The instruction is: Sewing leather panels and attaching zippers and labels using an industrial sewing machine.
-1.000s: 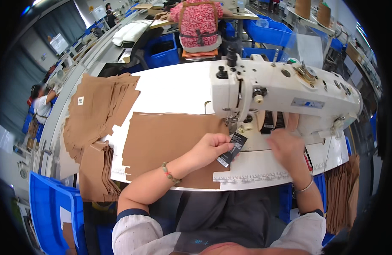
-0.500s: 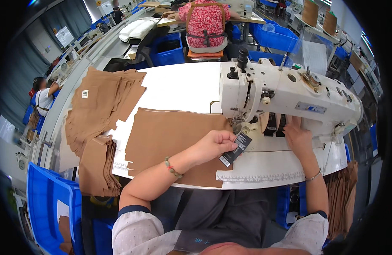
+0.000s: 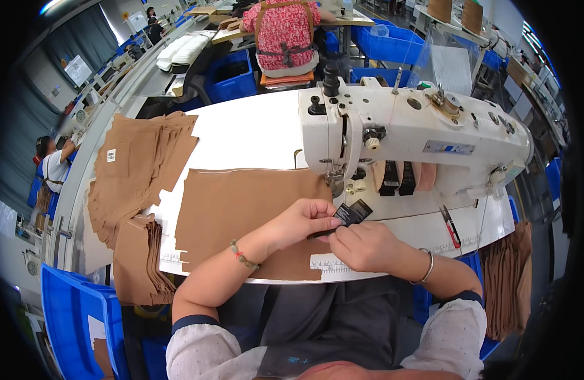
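Note:
My left hand (image 3: 304, 221) pinches black fabric labels (image 3: 356, 212) with pale print between thumb and fingers, just in front of the sewing machine's needle area. My right hand (image 3: 363, 247) is closed against the same labels from the right, its fingertips meeting the left hand's. How many labels lie between the hands is hard to tell. Beneath the left forearm a large brown fabric panel (image 3: 241, 202) lies flat, its right edge by the presser foot. The white sewing machine (image 3: 402, 142) stands behind my hands. Under its arm sit small bundles of black labels (image 3: 390, 179).
Red-handled thread snips (image 3: 453, 231) lie on the table at right. Stacked brown fabric pieces (image 3: 130, 164) cover its left side. A measuring tape strip (image 3: 333, 266) runs along the front edge. A blue bin (image 3: 76, 285) stands at lower left. A co-worker in red (image 3: 285, 35) sits ahead.
My right hand has come from under the machine arm to the labels in my left hand. The thread snips are now visible. The whole view has shifted slightly.

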The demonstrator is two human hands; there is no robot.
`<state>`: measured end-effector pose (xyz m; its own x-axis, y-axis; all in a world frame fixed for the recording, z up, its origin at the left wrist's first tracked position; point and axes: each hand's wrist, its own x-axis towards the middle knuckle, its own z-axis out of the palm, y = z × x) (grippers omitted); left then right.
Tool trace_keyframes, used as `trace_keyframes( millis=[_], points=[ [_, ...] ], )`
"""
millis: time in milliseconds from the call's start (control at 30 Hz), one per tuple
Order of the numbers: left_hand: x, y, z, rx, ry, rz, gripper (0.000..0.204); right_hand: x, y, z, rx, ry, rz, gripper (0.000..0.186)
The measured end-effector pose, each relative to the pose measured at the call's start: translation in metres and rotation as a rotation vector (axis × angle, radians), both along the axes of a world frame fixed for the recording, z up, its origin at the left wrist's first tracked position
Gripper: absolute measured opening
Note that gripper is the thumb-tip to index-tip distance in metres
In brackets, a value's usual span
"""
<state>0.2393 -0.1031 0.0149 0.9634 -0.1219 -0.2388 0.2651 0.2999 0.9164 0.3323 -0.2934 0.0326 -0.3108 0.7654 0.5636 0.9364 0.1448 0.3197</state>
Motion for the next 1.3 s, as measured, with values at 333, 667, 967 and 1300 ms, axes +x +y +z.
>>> trace_keyframes(
  millis=[333,667,967,1300],
  points=[
    [-0.005,0.01,0.025,1.242,-0.393,0.24,0.028,0.052,0.012,0.019,-0.283,0.628,-0.329,0.035],
    [-0.009,0.023,0.032,1.413,-0.351,0.168,0.026,0.056,0.019,-0.024,-0.333,1.335,-0.194,0.017],
    [0.001,0.016,0.023,1.243,-0.345,0.194,0.015,0.057,0.018,-0.014,-0.429,1.387,-0.229,0.018],
    [0.0,0.017,0.018,1.28,-0.381,0.192,0.015,0.055,0.018,-0.016,-0.381,1.43,-0.191,0.013]
  ],
)
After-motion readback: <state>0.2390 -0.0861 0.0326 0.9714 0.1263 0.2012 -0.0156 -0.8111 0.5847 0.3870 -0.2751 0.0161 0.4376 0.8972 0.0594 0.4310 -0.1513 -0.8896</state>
